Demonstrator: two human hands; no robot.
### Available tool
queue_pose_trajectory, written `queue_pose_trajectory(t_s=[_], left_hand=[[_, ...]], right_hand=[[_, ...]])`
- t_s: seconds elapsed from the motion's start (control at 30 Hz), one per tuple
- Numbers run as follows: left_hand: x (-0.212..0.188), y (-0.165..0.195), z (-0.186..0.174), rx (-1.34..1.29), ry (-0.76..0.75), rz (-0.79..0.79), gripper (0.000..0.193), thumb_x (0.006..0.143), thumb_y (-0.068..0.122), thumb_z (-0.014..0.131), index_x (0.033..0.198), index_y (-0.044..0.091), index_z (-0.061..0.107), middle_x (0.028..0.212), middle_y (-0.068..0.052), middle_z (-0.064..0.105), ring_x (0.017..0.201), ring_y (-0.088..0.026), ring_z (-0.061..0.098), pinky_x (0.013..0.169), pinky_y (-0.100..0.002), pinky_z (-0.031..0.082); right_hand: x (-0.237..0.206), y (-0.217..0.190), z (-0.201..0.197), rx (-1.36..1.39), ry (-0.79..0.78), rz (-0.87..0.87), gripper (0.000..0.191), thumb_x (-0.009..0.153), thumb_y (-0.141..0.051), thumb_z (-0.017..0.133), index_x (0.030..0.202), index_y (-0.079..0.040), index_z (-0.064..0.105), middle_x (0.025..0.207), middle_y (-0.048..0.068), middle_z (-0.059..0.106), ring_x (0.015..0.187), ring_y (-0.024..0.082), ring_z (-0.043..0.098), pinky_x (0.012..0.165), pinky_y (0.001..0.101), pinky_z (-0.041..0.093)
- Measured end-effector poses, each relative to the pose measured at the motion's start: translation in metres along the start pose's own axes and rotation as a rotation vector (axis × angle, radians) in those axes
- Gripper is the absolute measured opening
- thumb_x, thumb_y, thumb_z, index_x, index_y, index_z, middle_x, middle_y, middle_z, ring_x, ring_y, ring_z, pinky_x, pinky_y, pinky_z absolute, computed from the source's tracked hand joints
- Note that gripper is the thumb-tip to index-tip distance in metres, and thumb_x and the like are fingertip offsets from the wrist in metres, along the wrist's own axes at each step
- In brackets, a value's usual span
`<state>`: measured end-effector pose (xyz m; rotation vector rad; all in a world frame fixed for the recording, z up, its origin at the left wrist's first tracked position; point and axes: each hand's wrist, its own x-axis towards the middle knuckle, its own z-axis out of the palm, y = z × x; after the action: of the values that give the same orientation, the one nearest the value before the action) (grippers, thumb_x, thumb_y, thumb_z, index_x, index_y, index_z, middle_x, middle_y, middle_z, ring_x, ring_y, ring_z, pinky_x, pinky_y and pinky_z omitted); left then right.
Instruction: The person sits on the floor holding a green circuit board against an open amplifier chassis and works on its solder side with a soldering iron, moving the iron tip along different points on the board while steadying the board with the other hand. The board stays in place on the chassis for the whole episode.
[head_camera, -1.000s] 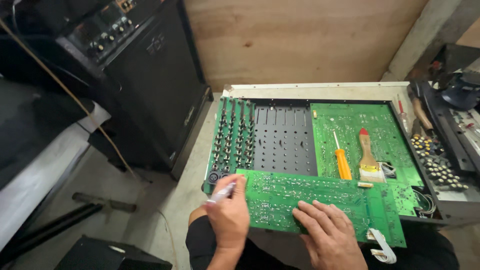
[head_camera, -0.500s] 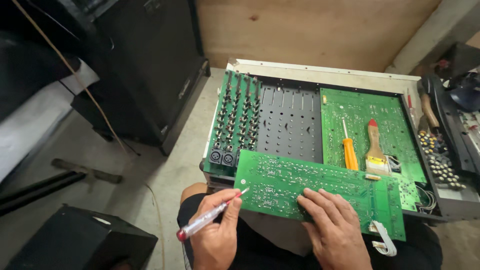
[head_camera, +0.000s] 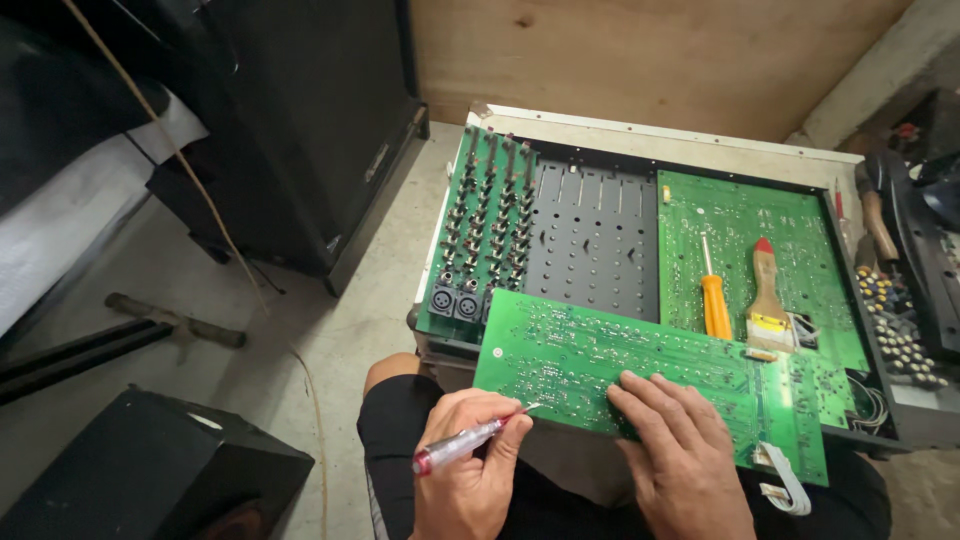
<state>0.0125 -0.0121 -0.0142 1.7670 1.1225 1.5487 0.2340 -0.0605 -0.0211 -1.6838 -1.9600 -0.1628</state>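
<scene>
My left hand (head_camera: 468, 470) grips a slim clear-handled screwdriver with a red cap (head_camera: 468, 443); its tip touches the near edge of a loose green circuit board (head_camera: 600, 355). My right hand (head_camera: 680, 450) lies flat on that board and presses it down. The board rests across the front of an opened metal chassis (head_camera: 650, 140), over my lap. Inside the chassis lie a black perforated plate (head_camera: 590, 240), a green board strip with rows of connectors (head_camera: 485, 225) and another green board (head_camera: 760, 220).
An orange-handled screwdriver (head_camera: 713, 297) and a red-tipped paintbrush (head_camera: 768, 295) lie on the right board. Loose knobs (head_camera: 895, 320) and tools sit at the right edge. Black speaker cabinets (head_camera: 300, 130) stand at left, a black box (head_camera: 140, 470) near my knee.
My left hand has drawn back from the board's top edge to its near edge, the screwdriver now pointing right at it. The view has shifted left; my right hand stays on the board.
</scene>
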Motion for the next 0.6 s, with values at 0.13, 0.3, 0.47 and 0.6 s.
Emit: queue_pose_trajectory(t_s=[0.13,0.3,0.47,0.6], left_hand=[[0.0005,-0.0028,-0.0024,0.010,-0.019,0.106,0.016,0.088,0.008,0.081,0.097,0.004,0.069,0.090,-0.009,0.074,0.091,-0.026,0.074,0.080,-0.035,0.060],[0.0011,-0.0050,-0.0053,0.046,-0.022,0.194,0.020,0.085,0.006,0.083,0.096,0.003,0.067,0.092,-0.011,0.073,0.091,-0.030,0.074,0.082,-0.037,0.061],[0.0004,-0.0049,-0.0078,0.032,-0.065,0.274,0.020,0.085,0.003,0.082,0.096,0.002,0.066,0.093,-0.012,0.072,0.090,-0.031,0.074,0.082,-0.038,0.062],[0.0017,-0.0054,-0.0089,0.083,-0.078,0.345,0.021,0.085,0.003,0.083,0.096,0.002,0.065,0.095,-0.013,0.070,0.090,-0.031,0.074,0.082,-0.037,0.062]], right_hand=[[0.0007,-0.0031,-0.0016,-0.006,-0.028,0.022,0.061,0.069,-0.013,0.077,0.129,-0.015,0.064,0.137,0.003,0.062,0.131,0.027,0.054,0.112,0.0485,0.038],[0.0019,-0.0045,-0.0017,-0.005,-0.013,0.008,0.060,0.071,-0.015,0.077,0.129,-0.015,0.063,0.137,0.003,0.062,0.131,0.027,0.054,0.112,0.0484,0.037],[0.0019,-0.0047,-0.0023,-0.003,-0.011,0.012,0.059,0.071,-0.015,0.077,0.129,-0.015,0.064,0.136,0.003,0.062,0.131,0.027,0.054,0.112,0.0486,0.037],[0.0022,-0.0053,-0.0016,0.002,-0.005,0.012,0.059,0.072,-0.015,0.077,0.129,-0.015,0.064,0.136,0.003,0.062,0.131,0.027,0.054,0.112,0.0486,0.038]])
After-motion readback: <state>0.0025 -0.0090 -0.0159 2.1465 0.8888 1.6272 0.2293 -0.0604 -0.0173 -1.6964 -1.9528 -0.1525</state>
